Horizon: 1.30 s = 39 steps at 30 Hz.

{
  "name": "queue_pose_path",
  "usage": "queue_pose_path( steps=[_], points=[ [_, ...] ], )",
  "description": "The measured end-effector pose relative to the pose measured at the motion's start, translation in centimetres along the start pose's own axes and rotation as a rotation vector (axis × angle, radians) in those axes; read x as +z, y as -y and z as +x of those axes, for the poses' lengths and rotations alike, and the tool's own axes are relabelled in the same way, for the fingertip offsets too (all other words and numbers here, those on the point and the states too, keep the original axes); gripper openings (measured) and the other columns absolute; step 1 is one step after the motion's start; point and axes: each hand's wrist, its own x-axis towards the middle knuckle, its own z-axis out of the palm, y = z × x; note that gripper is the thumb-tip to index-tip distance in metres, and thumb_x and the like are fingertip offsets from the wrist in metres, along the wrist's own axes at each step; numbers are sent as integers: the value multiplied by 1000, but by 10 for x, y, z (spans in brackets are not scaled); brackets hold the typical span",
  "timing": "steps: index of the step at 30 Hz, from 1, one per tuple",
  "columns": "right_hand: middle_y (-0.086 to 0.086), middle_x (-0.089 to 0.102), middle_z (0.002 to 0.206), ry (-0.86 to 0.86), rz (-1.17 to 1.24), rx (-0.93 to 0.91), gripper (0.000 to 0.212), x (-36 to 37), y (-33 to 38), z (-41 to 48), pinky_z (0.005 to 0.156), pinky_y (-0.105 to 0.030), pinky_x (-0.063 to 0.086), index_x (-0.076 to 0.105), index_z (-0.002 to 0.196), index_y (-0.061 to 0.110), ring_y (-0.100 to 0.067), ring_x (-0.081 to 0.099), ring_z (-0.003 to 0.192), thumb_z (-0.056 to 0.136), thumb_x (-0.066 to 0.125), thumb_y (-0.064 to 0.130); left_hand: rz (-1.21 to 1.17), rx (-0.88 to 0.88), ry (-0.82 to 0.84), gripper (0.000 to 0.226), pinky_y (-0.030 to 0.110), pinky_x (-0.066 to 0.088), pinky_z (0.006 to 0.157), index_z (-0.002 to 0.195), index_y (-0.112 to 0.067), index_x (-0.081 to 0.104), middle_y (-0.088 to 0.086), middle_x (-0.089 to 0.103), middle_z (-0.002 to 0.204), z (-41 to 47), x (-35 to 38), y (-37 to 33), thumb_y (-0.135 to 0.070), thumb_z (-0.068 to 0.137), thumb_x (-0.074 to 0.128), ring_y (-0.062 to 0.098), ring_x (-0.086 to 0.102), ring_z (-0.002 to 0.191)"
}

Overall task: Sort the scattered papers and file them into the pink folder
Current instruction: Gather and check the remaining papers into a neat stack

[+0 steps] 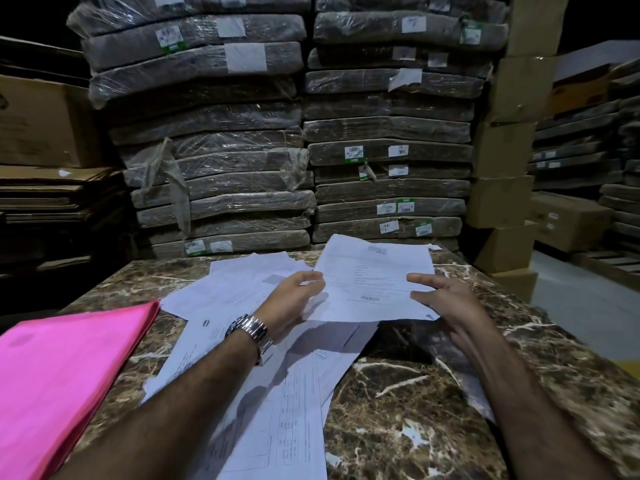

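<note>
A printed white sheet (372,278) is lifted off the table, held between both hands. My left hand (294,299), with a metal watch on its wrist, grips the sheet's left edge. My right hand (446,299) pinches its right edge, thumb on top. Under and around them lie several scattered papers (277,393), spread from the table's middle toward its front edge. The pink folder (59,375) lies shut on the table at the left, apart from both hands.
The table is brown marble (398,410) with white veins. Right behind it rise tall stacks of plastic-wrapped bundles (277,133). Flattened cardboard is piled at the left (52,192), and cardboard boxes (502,202) stand at the right beside a pale floor.
</note>
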Motion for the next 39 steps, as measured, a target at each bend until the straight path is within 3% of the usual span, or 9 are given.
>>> queue_pose_path(
  steps=[4, 9, 14, 18, 22, 25, 27, 32, 39],
  points=[
    [-13, 74, 97, 122, -31, 1, 30, 14, -3, -6, 64, -30, 57, 73, 107, 9, -28, 70, 75, 82, 67, -7, 21, 31, -56, 35, 12, 56, 68, 122, -4, 62, 11, 65, 119, -4, -17, -1, -3, 87, 65, 12, 67, 87],
    [-7, 68, 108, 250, -122, -14, 35, 42, 0, -29, 75, -35, 60, 69, 110, 13, -26, 71, 87, 79, 74, -2, 275, 66, -145, 36, 22, 49, 63, 116, -19, 66, -4, 68, 114, -34, -58, -2, -12, 81, 73, 6, 66, 68],
    [0, 72, 87, 483, -275, -44, 36, 78, -6, -67, 53, -12, 51, 66, 111, 11, -1, 69, 60, 78, 76, 0, 560, 26, -211, 54, 13, 42, 78, 126, -25, 59, -12, 55, 126, -92, -112, 4, -23, 76, 79, -1, 57, 101],
    [5, 71, 98, 629, -422, -71, 42, 97, -21, -85, 62, -10, 49, 66, 113, 16, 3, 68, 73, 74, 81, 8, 741, -60, -192, 64, 25, 37, 91, 132, -31, 51, -16, 40, 132, -132, -133, 20, -32, 75, 79, 9, 44, 114],
    [15, 64, 108, 622, -638, -151, 51, 104, -31, -97, 72, -12, 47, 63, 116, 28, 0, 61, 87, 69, 85, 28, 878, -100, -168, 64, 21, 36, 87, 132, -33, 47, -13, 44, 131, -146, -138, 35, -38, 75, 77, 7, 46, 112],
    [19, 44, 72, 615, -705, -141, 56, 103, -30, -105, 48, -3, 34, 61, 122, 26, 8, 48, 58, 71, 83, 31, 932, -95, -176, 63, 18, 34, 90, 130, -31, 50, -11, 47, 138, -145, -139, 40, -38, 74, 78, 4, 45, 117],
    [17, 39, 69, 582, -707, -134, 62, 101, -30, -105, 40, -5, 30, 59, 128, 24, 8, 47, 49, 71, 83, 32, 1002, -98, -177, 62, 17, 32, 89, 130, -29, 51, -10, 46, 139, -145, -138, 39, -40, 74, 77, 5, 44, 117],
    [3, 57, 118, 438, -829, -167, 70, 93, -19, -112, 71, -21, 41, 47, 135, 21, -10, 52, 98, 76, 76, 44, 1132, -129, -250, 62, 24, 36, 86, 122, -25, 56, -4, 47, 130, -143, -135, 39, -56, 71, 73, 9, 40, 107],
    [13, 54, 95, 503, -759, -53, 59, 101, -9, -118, 60, -19, 39, 47, 121, 28, -6, 56, 86, 74, 75, 51, 1170, -152, -242, 69, 27, 38, 97, 130, -25, 50, -3, 47, 133, -143, -128, 43, -60, 74, 68, 15, 44, 122]
  ],
)
